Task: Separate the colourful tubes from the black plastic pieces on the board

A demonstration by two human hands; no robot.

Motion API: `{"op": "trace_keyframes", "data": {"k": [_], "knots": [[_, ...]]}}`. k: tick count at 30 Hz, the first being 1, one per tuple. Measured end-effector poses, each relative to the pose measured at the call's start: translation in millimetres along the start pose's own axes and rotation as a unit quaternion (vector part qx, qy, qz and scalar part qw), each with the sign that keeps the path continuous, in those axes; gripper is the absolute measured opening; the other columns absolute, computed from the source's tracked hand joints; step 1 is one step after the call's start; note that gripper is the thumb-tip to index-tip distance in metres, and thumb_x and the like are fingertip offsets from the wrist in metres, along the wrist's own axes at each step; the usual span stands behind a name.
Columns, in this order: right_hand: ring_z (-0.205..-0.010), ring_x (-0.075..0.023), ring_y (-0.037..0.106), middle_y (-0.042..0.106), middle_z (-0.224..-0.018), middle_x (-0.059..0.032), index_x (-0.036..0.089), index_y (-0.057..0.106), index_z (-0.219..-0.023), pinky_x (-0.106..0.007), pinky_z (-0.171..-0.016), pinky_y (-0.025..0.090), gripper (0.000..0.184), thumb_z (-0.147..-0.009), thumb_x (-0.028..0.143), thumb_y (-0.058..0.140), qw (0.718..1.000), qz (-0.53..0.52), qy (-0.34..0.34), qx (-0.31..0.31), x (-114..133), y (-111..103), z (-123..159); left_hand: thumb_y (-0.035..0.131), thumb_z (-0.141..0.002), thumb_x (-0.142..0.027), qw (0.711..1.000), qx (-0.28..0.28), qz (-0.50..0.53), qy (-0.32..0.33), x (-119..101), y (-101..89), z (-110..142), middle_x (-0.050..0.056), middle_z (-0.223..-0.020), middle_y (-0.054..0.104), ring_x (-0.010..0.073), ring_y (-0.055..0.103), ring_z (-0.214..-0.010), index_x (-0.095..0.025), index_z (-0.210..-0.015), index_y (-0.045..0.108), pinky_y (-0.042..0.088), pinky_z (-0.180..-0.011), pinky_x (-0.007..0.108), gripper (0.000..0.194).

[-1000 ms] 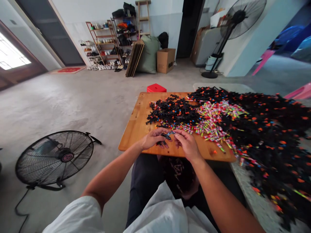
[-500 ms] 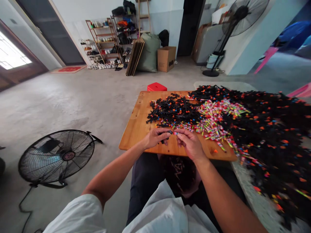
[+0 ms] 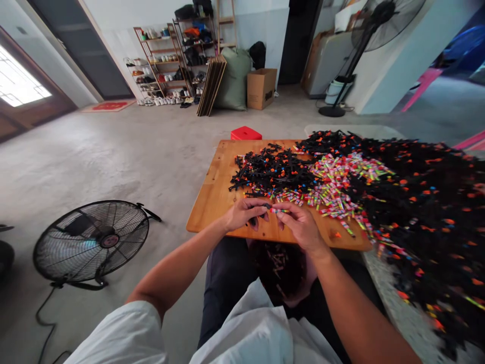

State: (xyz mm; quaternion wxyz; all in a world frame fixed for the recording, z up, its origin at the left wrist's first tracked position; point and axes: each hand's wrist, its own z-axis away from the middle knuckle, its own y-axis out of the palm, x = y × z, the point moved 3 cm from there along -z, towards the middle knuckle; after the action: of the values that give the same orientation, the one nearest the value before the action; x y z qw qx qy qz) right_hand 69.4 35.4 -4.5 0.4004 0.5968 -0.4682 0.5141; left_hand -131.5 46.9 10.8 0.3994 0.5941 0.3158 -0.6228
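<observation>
My left hand (image 3: 244, 214) is closed on a small black plastic toy gun (image 3: 252, 221), much of it hidden by the fingers. Between the thumb and fingers of my right hand (image 3: 303, 226) is a little bright candy tube (image 3: 280, 211), red at one end. Its left end meets the front of the toy gun; I cannot tell how far it goes in. Just beyond both hands lies a heap of similar black toy guns (image 3: 271, 169) with orange and blue bits. Loose candy tubes (image 3: 333, 184) are piled to its right.
The wooden board (image 3: 212, 202) carries both piles. A larger black heap (image 3: 428, 202) spreads over the right side. Below the board, a tub (image 3: 299, 298) sits between my legs with pale pieces inside. A floor fan (image 3: 108, 241) stands left, a red stool (image 3: 246, 133) behind.
The candy tube now shows more of its length between my hands, lying nearly level against the toy gun. My hands stay in almost the same place. The view has shifted slightly.
</observation>
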Motion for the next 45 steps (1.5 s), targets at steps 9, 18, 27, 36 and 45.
{"op": "trace_keyframes", "data": {"k": [9,18,27,36,45], "knots": [[-0.06,-0.014,0.054,0.069,-0.081,-0.0015,0.024,0.081,-0.102,-0.027,-0.055,0.045,0.024,-0.089,0.043,0.073,0.997,0.078,0.006,0.028,21,-1,2,0.077,-0.088,-0.053,0.999,0.023,-0.034,-0.018,-5,-2.7,6,0.007,-0.086,0.076,0.009,0.063,-0.049,-0.011,-0.113,0.076,0.043,-0.045,0.019,0.049],[-0.073,-0.0188,0.066,0.076,-0.096,-0.0045,0.026,0.081,-0.103,-0.033,-0.072,0.055,0.023,-0.093,0.043,0.071,0.988,0.138,-0.028,0.056,26,1,6,0.076,-0.089,-0.048,0.992,0.083,-0.058,-0.068,-4,-7.3,9,0.006,-0.084,0.076,0.0106,0.064,-0.049,-0.015,-0.112,0.079,0.045,-0.047,0.021,0.04],[-0.103,-0.0258,0.07,0.077,-0.107,-0.0072,0.03,0.082,-0.109,-0.041,-0.099,0.054,0.022,-0.099,0.039,0.064,0.966,0.222,-0.114,0.07,31,1,10,0.077,-0.088,-0.049,0.988,0.113,-0.012,-0.102,4,-0.9,13,0.007,-0.085,0.078,0.0121,0.066,-0.051,-0.017,-0.118,0.079,0.048,-0.052,0.023,0.044],[-0.095,-0.0276,0.074,0.082,-0.103,-0.0061,0.026,0.084,-0.103,-0.038,-0.088,0.057,0.021,-0.09,0.036,0.072,0.959,0.214,0.074,0.17,-11,-21,36,0.076,-0.089,-0.04,0.952,0.126,-0.28,0.016,24,-19.0,-8,0.004,-0.105,0.081,0.021,0.074,-0.095,-0.026,-0.107,0.083,0.055,-0.084,0.026,0.025],[-0.09,-0.0259,0.072,0.079,-0.095,-0.0108,0.02,0.077,-0.093,-0.032,-0.079,0.047,0.028,-0.101,0.028,0.052,0.847,0.523,0.086,0.04,-37,-36,-17,0.067,-0.092,-0.026,0.834,-0.173,-0.523,0.043,50,-67.2,-79,0.013,-0.123,0.069,0.0283,0.059,-0.119,-0.02,-0.114,0.078,0.044,-0.109,0.04,0.025]]}}
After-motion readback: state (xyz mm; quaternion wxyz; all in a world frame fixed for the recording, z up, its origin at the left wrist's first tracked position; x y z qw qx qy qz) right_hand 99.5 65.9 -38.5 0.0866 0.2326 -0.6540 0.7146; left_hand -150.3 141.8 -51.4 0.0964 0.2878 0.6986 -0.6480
